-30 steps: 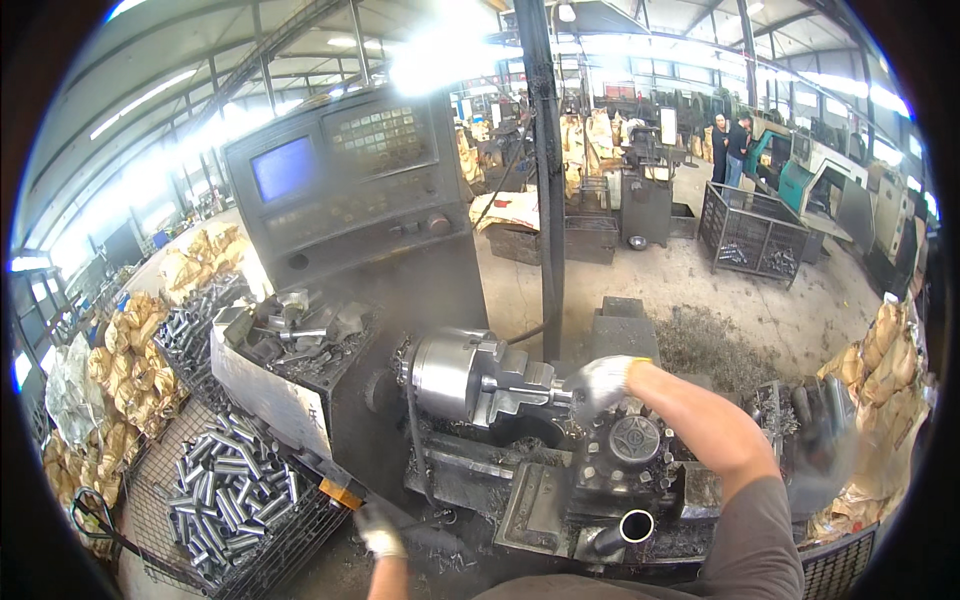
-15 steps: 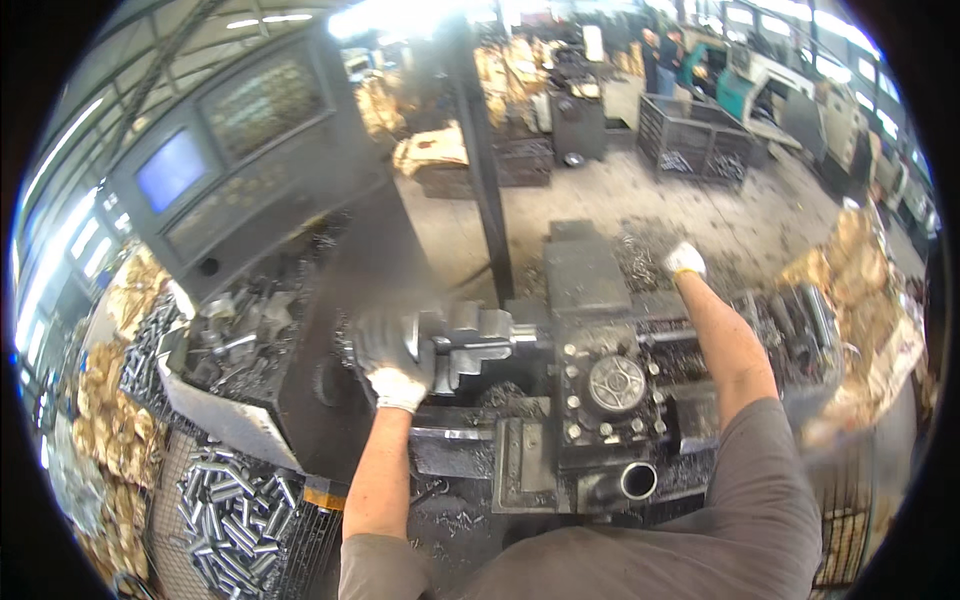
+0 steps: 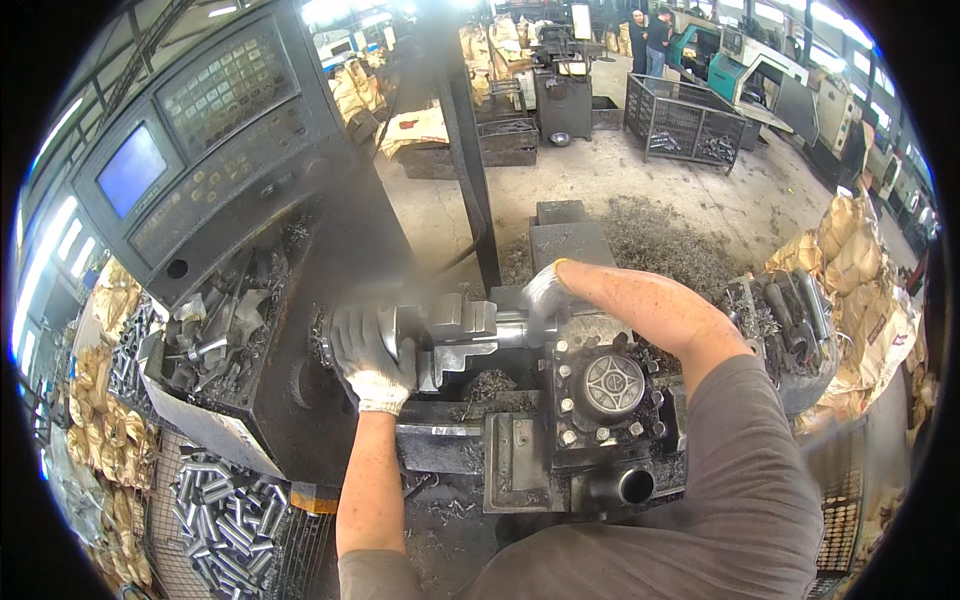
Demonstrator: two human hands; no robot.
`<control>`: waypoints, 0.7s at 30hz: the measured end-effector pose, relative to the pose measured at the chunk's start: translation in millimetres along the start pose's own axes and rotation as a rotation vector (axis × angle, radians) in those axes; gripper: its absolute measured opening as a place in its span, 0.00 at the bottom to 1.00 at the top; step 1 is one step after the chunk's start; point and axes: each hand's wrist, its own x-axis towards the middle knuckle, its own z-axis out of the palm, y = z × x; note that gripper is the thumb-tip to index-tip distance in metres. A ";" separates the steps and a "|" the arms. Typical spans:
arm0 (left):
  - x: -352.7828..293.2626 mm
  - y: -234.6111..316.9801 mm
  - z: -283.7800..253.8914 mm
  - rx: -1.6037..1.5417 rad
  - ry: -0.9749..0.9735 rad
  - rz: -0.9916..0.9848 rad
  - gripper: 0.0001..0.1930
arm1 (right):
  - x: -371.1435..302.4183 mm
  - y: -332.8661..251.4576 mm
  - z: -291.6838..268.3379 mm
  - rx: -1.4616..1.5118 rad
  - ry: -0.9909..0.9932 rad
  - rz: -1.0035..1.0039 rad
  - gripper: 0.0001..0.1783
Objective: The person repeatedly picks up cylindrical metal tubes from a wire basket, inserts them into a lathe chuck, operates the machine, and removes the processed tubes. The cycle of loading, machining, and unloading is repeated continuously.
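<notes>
My left hand, in a grey-and-white work glove, lies on the left side of the lathe chuck, fingers stretched out and thumb apart. Stepped metal jaws stick out from the chuck. Between them and the tool turret a shiny metal cylinder points to the right. My right hand, in a white glove, hangs down at the cylinder's right end. Its fingers are smeared by motion, so whether they grip the cylinder cannot be made out.
A control panel with a lit screen rises at the left. Below it stand a metal scrap bin and a heap of cut metal tubes. Metal chips litter the floor behind the lathe. Two people stand far off.
My right hand has swung left from beyond the turret to the cylinder's end, its forearm now bent across the machine. My left hand stays on the chuck. The view has shifted slightly.
</notes>
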 end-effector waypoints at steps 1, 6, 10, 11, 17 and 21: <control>-0.1 -0.7 -1.7 0.002 0.000 0.005 0.39 | 6.6 -7.5 7.6 -0.205 0.123 -0.047 0.33; -4.9 -4.4 4.9 -0.001 0.033 0.020 0.39 | -8.6 4.1 20.6 -0.422 0.129 0.032 0.38; -9.9 -7.0 0.8 -0.009 0.036 0.009 0.39 | -74.2 8.9 33.9 -0.992 0.695 0.041 0.13; -6.0 -8.0 2.1 -0.015 0.041 0.003 0.39 | -88.6 6.4 31.5 -1.008 0.793 0.051 0.12; -13.3 -0.8 -11.0 -0.135 -0.017 -0.013 0.46 | -188.2 -97.8 111.9 -0.680 1.150 0.131 0.30; -90.7 84.5 -73.6 -1.634 -0.192 -0.436 0.54 | -196.7 -170.8 211.0 -0.195 1.011 0.051 0.42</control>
